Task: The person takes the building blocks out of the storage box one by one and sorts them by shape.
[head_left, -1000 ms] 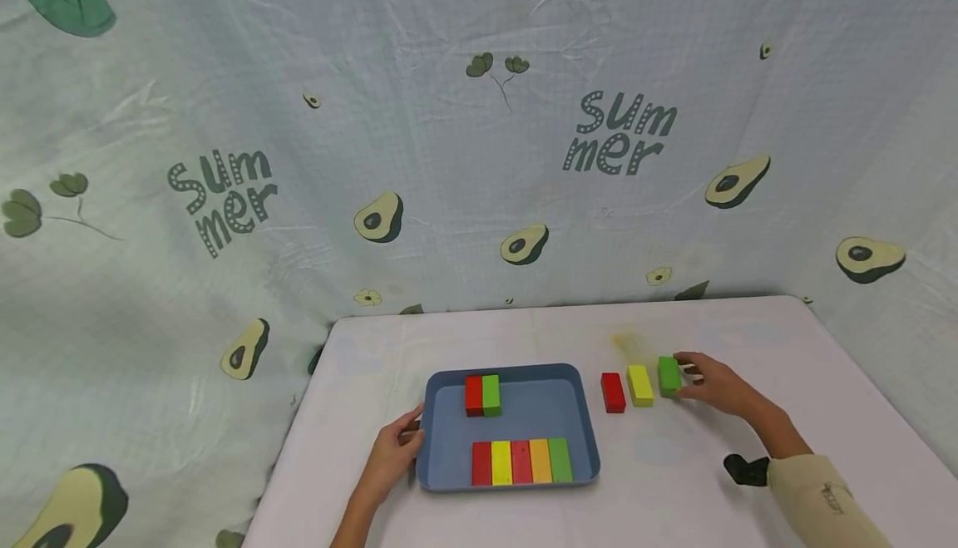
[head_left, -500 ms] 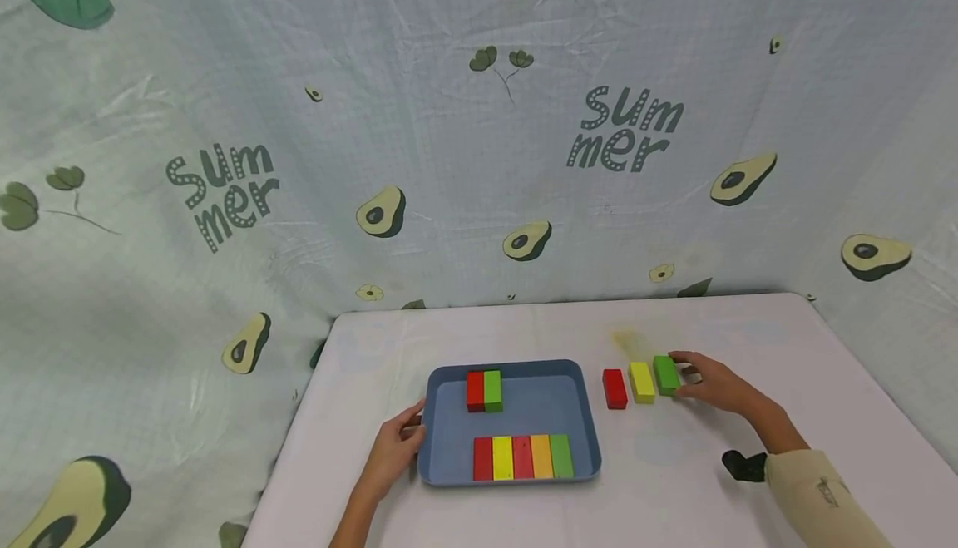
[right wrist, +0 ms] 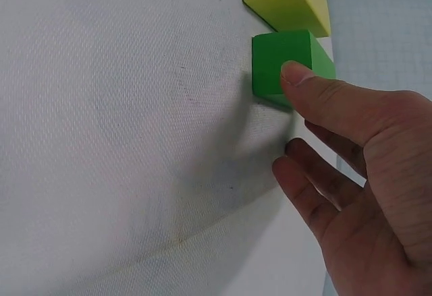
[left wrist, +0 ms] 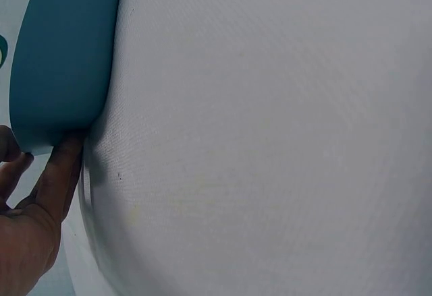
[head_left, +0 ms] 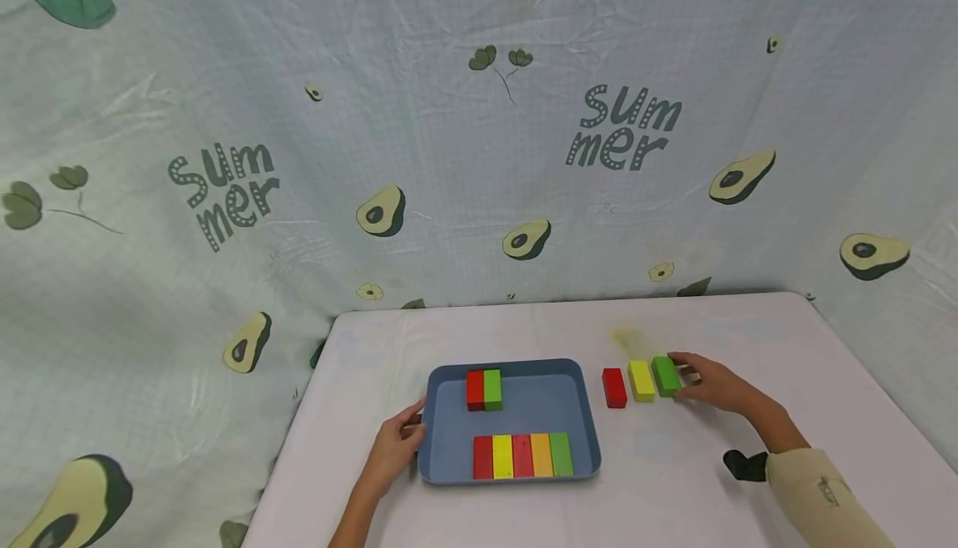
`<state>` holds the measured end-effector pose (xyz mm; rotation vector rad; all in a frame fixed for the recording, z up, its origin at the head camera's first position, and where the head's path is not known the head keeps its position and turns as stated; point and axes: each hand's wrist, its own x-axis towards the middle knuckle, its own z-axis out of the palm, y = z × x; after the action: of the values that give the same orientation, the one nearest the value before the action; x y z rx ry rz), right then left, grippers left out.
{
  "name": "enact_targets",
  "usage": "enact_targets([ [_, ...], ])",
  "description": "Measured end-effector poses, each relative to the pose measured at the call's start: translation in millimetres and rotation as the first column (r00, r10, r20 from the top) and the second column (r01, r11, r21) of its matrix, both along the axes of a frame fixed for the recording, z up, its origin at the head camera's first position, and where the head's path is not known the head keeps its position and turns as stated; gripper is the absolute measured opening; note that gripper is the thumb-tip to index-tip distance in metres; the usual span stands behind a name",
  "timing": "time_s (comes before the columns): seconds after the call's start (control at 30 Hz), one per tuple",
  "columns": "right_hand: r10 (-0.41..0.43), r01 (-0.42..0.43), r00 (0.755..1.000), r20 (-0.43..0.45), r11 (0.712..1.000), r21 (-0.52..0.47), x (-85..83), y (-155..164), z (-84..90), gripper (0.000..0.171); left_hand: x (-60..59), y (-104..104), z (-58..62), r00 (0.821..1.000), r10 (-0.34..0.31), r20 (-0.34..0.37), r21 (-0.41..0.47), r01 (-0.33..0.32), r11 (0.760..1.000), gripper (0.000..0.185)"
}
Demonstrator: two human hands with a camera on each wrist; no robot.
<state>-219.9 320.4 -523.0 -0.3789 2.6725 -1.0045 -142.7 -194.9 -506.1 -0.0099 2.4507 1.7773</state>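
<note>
Shifted slightly left, closer to the yellow rectangular block (head_left: pixel 641 381), the bright green rectangular block (head_left: pixel 664 377) sits lower right in the frame, pinched by the right hand (head_left: pixel 714 383). At lower centre, the left hand (head_left: pixel 392 447) touches the blue-grey rectangular tray (head_left: pixel 539 415) with loosely extended fingers.

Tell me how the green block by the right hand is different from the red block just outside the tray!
The green block is bright green; the red block is red. The right hand touches the green block, but no hand touches the red block. The red block sits nearer the tray, while the green block is farther off, past the yellow block. Both are oblong blocks on the table.
</note>
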Motion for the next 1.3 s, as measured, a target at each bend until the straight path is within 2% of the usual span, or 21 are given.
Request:
enact_targets([
  [0.27,-0.003,0.004,1.0,-0.01,1.0,0.025,0.5,1,-0.5,0.076,0.5,-1,-2.7,1.0,-0.006,-0.014,0.002,0.006,1.0,0.045],
  [0.47,-0.084,0.084,0.997,0.0,0.996,0.033,1.2,3,-1.1,0.084,0.5,-1,-3.8,1.0,-0.014,-0.015,0.007,0.014,1.0,0.045],
  [0.73,-0.159,0.166,0.977,-0.143,0.985,0.037,-1.6,-6,6.7,0.068,0.6,0,-2.3,1.0,-0.008,-0.004,0.005,0.008,1.0,0.045],
  [0.9,-0.144,0.144,0.971,-0.193,0.989,-0.015,-6.0,-19,12.0,0.059,0.8,1,-1.0,1.0,0.002,0.004,-0.003,-0.002,1.0,0.045],
  [1.13,-0.118,0.117,0.971,-0.207,0.993,-0.018,-12.7,-38,14.9,0.063,0.8,2,0.9,1.0,0.006,0.011,-0.006,-0.006,1.0,0.045],
  [1.3,-0.104,0.1,0.969,-0.224,0.995,-0.029,-15.3,-49,19.3,0.063,-4.4,-1,-9.4,1.0,0.012,0.01,0.008,-0.012,1.0,0.046],
])
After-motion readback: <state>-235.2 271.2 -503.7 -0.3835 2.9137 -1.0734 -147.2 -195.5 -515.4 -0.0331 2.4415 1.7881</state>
